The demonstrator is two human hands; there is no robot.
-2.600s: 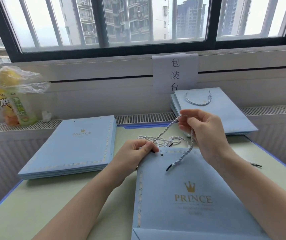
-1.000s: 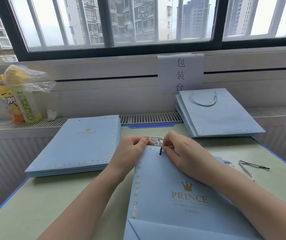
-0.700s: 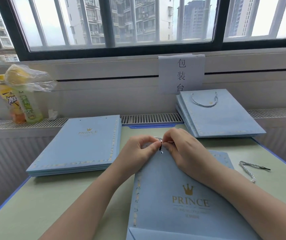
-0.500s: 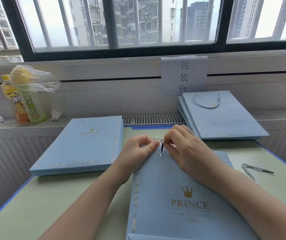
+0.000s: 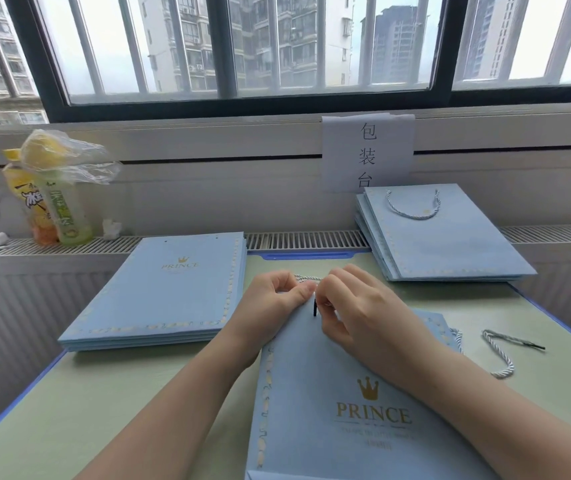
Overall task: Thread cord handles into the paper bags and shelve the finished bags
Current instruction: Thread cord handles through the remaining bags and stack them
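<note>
The cord's black tip (image 5: 314,308) is now standing upright against the top edge of the paper bag (image 5: 346,393), at the punched hole; a couple of seconds ago the cord was hanging loose in the air from the raised right hand, clear of the paper. Judgement: the threading step is moving from lining up to insertion, and this end is not yet through. The rest of the cord (image 5: 306,278) is trailing behind the fingers toward the table's far edge.

The right hand (image 5: 363,306) is pinching the cord just above the tip, thumb and forefinger closed narrowly on it. The left hand (image 5: 277,299) is curling onto the bag's top edge just beside the tip, thumb touching the paper, bracing it.

The bag is lying flat at the table's near edge, printed face up. A spare cord (image 5: 504,351) is lying near the right edge. The unthreaded stack (image 5: 159,289) is sitting at the far left corner, the finished stack (image 5: 450,244) with a handle showing at the far right corner
</note>
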